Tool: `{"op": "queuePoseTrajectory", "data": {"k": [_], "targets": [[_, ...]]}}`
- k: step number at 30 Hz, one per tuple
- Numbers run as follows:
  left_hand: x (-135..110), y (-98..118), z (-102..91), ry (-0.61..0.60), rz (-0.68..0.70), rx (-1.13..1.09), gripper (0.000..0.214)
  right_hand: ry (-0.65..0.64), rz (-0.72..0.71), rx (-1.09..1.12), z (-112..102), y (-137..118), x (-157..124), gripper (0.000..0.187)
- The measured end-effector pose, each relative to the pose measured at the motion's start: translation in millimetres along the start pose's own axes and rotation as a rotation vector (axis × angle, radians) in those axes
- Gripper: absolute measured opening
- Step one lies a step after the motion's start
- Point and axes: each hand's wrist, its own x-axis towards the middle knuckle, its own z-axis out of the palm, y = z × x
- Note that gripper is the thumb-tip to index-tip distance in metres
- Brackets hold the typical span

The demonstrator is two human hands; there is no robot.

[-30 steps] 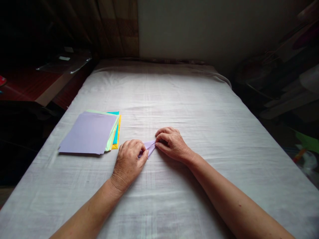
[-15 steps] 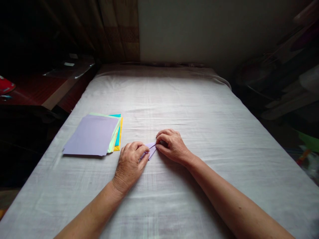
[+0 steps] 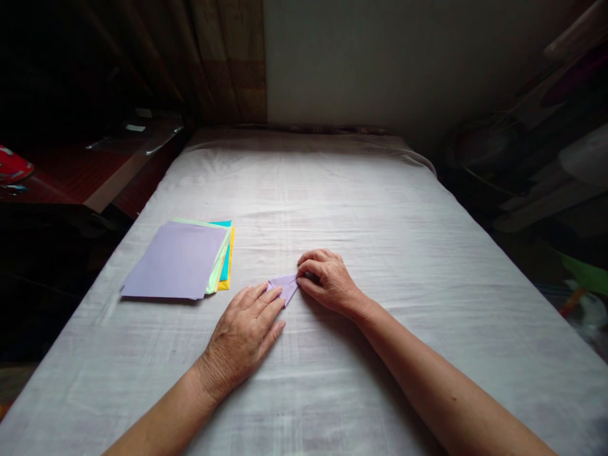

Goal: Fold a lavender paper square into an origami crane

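Observation:
A small folded lilac paper (image 3: 285, 286) lies on the white sheet (image 3: 361, 209) of a bed. My right hand (image 3: 327, 280) pins its right end, fingers curled and pressed together on it. My left hand (image 3: 247, 332) rests flat on the sheet just below and left of the paper, fingers stretched out, their tips at the paper's lower edge. A stack of coloured paper sheets (image 3: 179, 259), lilac on top with green, teal and yellow edges showing, lies to the left of my hands.
A dark wooden side table (image 3: 95, 171) stands beside the bed at the left, with a red object (image 3: 14, 166) at its far end. Dark clutter (image 3: 546, 164) fills the floor to the right. A wall and curtain close off the far end.
My left hand has let go of the folded paper, slid back toward me and flattened on the sheet. More of the paper now shows. My right hand has stayed put.

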Motion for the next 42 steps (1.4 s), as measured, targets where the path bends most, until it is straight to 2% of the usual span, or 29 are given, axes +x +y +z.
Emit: {"op": "queuePoseTrajectory", "data": {"k": [6, 12, 16, 18, 25, 32, 36, 39, 42], "targets": [[-3.7, 0.3, 1.9, -0.047, -0.006, 0.044, 0.038, 0.012, -0.004, -0.008, 0.4, -0.2, -0.2, 0.006], [-2.8, -0.3, 1.6, -0.050, 0.007, 0.059, 0.036, -0.013, 0.020, -0.041, -1.5, -6.4, -1.1, 0.005], [-3.2, 0.3, 2.4, -0.043, 0.004, 0.070, 0.038, -0.009, 0.055, -0.132, 0.3, -15.0, -3.6, 0.026], [-4.0, 0.4, 2.6, -0.043, 0.004, 0.066, 0.038, -0.005, 0.068, -0.162, 1.8, -16.8, -4.1, 0.029], [-5.6, -7.2, -4.5, -0.102, 0.044, 0.059, 0.037, 0.011, 0.112, -0.075, 2.8, -8.1, 0.0, 0.011], [-4.2, -21.1, -13.3, -0.136, 0.135, 0.048, 0.035, 0.036, 0.095, -0.059, 4.6, -4.7, 0.2, 0.006], [-4.3, -21.6, -16.1, -0.119, 0.127, 0.037, 0.034, 0.038, 0.079, -0.083, 7.4, -1.4, 1.0, 0.007], [-2.0, -18.5, -16.4, -0.126, 0.111, 0.032, 0.031, 0.090, 0.049, -0.063, 9.8, 2.0, 0.5, 0.013], [2.5, -17.7, -14.6, -0.124, 0.093, 0.020, 0.025, 0.233, 0.008, -0.018, 9.9, 0.9, -4.9, 0.019]]}}
